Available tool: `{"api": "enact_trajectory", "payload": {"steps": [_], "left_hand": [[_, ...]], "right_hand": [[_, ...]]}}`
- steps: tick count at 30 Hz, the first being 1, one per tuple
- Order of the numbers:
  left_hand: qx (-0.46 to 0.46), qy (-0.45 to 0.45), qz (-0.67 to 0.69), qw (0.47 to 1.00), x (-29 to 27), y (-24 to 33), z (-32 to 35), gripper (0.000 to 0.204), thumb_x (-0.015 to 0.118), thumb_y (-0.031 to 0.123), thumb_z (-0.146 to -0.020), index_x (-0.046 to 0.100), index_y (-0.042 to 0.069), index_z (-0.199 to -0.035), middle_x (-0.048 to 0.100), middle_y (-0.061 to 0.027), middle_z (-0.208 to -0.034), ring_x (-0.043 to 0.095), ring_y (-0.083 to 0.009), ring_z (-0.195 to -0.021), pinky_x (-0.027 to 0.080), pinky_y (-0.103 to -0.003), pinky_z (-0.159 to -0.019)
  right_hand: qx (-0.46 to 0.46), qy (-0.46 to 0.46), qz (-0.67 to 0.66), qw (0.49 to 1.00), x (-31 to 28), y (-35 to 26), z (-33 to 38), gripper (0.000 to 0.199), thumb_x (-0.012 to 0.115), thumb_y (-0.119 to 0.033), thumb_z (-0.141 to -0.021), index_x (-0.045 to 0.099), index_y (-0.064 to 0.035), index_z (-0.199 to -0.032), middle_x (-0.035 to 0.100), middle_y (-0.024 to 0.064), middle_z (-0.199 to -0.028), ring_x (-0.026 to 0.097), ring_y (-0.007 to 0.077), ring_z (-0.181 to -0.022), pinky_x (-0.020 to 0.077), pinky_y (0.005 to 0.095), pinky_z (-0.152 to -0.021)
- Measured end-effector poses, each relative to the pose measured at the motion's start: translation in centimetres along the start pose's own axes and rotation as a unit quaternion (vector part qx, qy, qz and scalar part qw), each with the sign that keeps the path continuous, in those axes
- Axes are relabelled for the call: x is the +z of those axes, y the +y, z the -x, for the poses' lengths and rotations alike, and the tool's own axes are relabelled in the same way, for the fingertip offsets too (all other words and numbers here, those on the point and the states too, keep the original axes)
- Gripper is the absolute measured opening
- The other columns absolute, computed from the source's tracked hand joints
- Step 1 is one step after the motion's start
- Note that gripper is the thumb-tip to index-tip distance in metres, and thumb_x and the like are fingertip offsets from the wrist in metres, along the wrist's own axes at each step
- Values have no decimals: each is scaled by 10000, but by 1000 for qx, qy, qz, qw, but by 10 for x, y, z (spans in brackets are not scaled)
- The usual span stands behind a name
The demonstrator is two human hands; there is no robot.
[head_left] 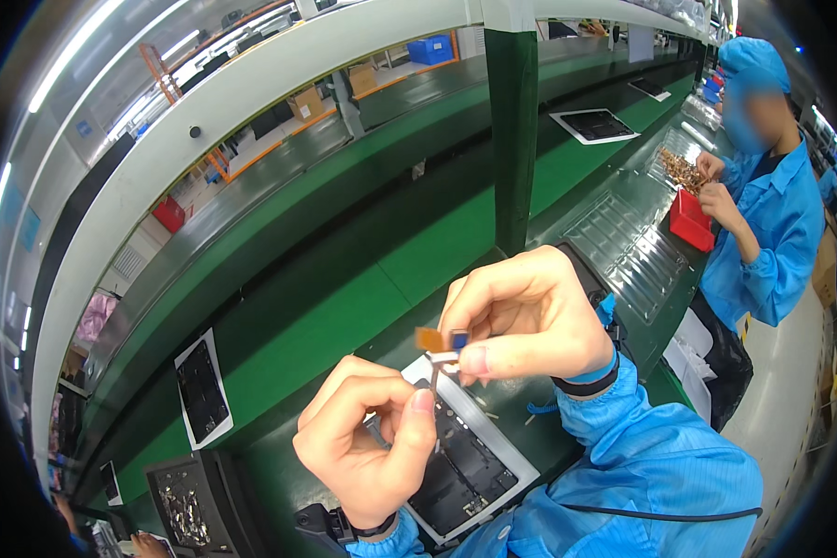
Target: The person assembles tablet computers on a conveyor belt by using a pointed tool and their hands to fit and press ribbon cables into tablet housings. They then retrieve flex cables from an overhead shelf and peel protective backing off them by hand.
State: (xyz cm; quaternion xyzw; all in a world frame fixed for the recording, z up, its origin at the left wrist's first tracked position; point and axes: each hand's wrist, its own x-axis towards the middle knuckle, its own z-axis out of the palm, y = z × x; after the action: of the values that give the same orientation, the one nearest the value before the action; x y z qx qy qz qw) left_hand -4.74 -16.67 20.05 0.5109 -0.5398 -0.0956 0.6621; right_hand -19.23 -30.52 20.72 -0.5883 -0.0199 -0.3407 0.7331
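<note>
Green conveyor belt (pixel 344 307) runs along our workbench, under a long white overhead rail (pixel 279 74), with a dark green post (pixel 514 139) rising beside it.

Item one: our left hand (pixel 367 442), fingers curled, thumb and forefinger pinched narrow on the lower end of a small flex cable part (pixel 440 349).

Item two: our right hand (pixel 525 321), also closed, thumb and forefinger gripping the upper end of the same part, where an orange tab and a blue tab show. The part hangs in the air between our two hands, above an opened tablet device (pixel 470 465) lying on the bench. Its exact shape is hard for us to make out; it seems a thin strip.

Item three: flat tablet panels (pixel 202 391) ride the belt to our left, another (pixel 595 125) further along.

Item four: a co-worker in blue smock (pixel 772 223) stands to our right, hands over a red bin (pixel 690 223) beside clear plastic trays (pixel 628 246).
</note>
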Motion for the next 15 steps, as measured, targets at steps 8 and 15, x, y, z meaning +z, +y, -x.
{"api": "enact_trajectory", "payload": {"steps": [8, 15], "left_hand": [[15, 83, -106, 991, 11, 0, -3, 128, 788, -33, -765, 664, -5, -779, 628, -70, -739, 527, -98, -565, 405, -232, -500], [176, 104, -293, 934, 19, -3, 10, 206, 772, -112, -749, 712, -19, -923, 670, -118, -810, 636, -176, -657, 533, -275, -589]], "right_hand": [[18, 11, 60, 998, -3, -1, -5, 78, 721, 52, -865, 705, 94, -929, 700, 156, -863, 686, 152, -684, 546, 240, -580], [13, 84, -14, 996, 9, 13, -9, 132, 750, 8, -892, 738, 79, -1002, 742, 125, -882, 722, 163, -760, 606, 268, -678]]}}
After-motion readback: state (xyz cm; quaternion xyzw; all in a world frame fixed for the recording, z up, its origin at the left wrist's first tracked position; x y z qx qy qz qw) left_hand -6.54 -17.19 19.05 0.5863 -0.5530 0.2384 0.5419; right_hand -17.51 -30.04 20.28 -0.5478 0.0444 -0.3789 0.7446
